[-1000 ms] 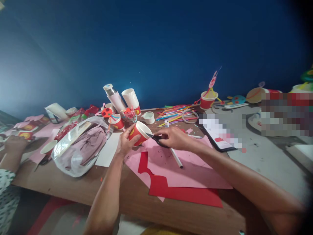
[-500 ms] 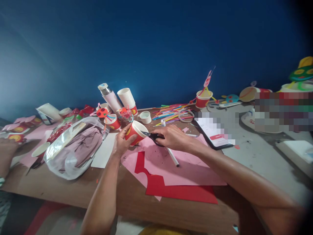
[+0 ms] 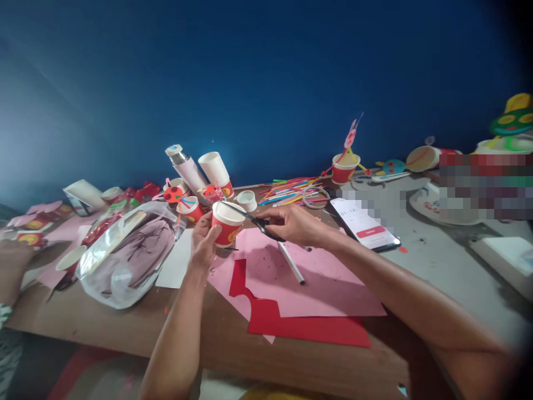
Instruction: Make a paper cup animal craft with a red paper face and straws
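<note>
My left hand (image 3: 203, 244) is wrapped round a red paper cup (image 3: 225, 225) with a white inside, held upright just above the table. My right hand (image 3: 291, 223) grips black scissors (image 3: 255, 219), whose blades reach over the cup's rim. Below both hands lie a pink paper sheet (image 3: 316, 280) and a cut red sheet (image 3: 300, 328), with a white stick (image 3: 291, 264) resting on the pink one.
A clear plastic bag (image 3: 125, 253) of cloth lies left of the cup. Behind it stand a flask (image 3: 185, 166), stacked cups (image 3: 214, 166), decorated cups and coloured straws (image 3: 291, 191). A phone (image 3: 366, 225) lies right. Another person's hand (image 3: 12, 261) rests at far left.
My left hand has turned the cup from tilted to upright and raised it a little. The scissors have moved from the cup's side to over its rim.
</note>
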